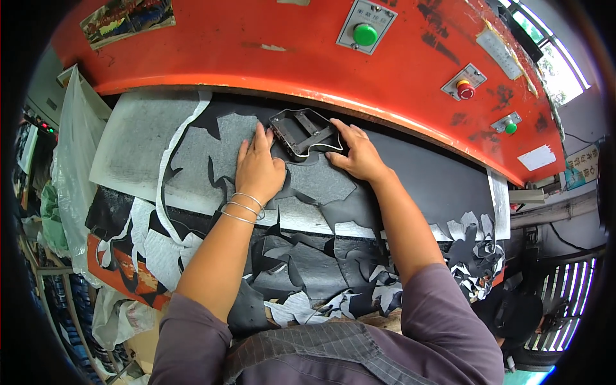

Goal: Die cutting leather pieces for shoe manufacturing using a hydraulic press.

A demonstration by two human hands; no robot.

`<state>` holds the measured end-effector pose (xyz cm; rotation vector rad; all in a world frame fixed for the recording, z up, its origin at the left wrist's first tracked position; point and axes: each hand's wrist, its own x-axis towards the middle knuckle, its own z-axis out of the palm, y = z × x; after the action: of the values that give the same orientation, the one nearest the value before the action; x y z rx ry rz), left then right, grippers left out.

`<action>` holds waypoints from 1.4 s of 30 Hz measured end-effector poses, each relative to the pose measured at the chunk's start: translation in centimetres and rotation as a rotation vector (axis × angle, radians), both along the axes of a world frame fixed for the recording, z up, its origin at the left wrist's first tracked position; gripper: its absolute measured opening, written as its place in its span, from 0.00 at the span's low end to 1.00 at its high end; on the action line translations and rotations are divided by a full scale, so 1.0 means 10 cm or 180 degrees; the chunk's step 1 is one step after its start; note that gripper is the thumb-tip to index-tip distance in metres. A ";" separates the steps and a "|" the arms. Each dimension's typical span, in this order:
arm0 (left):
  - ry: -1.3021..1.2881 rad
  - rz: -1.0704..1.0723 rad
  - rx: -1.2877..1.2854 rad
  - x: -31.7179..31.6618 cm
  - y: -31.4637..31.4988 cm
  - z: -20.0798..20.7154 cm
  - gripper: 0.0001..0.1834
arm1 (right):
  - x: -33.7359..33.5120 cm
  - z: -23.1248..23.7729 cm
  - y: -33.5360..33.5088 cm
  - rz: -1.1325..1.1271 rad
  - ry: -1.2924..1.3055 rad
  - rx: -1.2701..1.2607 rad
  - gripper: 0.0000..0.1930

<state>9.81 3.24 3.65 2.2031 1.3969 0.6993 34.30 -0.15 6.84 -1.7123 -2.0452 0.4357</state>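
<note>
A dark metal cutting die (316, 138) with crossbars and a curved, shiny edge sits on a black sheet of leather-like material (430, 176). My right hand (360, 154) grips the die's right side, thumb at the near edge and fingers at the far edge. At the die's left side is my left hand (260, 170), its fingers stretched out and the fingertips against or very near the metal. Grey fabric-like backing (199, 157) shows beside and below my left hand, with ragged cut gaps around it.
A red press (256, 54) spans the far side, bearing a large green button (365, 34) and a red stop button (465, 90). Black and white offcuts (314, 269) heap along the near edge. A pale cutting board (122, 144) lies underneath; plastic sheeting (80, 173) hangs left. Another person (513, 314) is at lower right.
</note>
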 end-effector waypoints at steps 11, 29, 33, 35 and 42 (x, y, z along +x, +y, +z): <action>-0.1860 -0.0581 -0.0825 -0.02 -0.03 1.01 0.21 | 0.83 0.86 -1.07 -0.1588 0.2248 0.2547 0.15; 0.0603 -0.0960 -0.1651 -1.25 -1.00 1.39 0.23 | 0.09 0.73 -2.64 -0.0845 0.1082 -0.0155 0.23; 0.1801 -0.0606 -0.1742 -1.66 -1.85 1.16 0.44 | -1.16 0.81 -3.05 0.0740 0.0203 -0.0704 0.26; 0.1788 -0.0275 -0.2098 -1.47 -1.91 1.29 0.50 | -1.36 0.77 -3.13 0.0477 -0.0140 -0.0664 0.25; 0.0371 -0.0163 -0.1498 -1.41 -1.82 1.15 0.35 | -1.42 0.71 -3.13 -0.0131 -0.0548 -0.0473 0.24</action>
<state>-4.27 -14.91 15.16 1.9169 1.3850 0.1947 20.12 -31.47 13.95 -1.9369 -2.1392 0.4510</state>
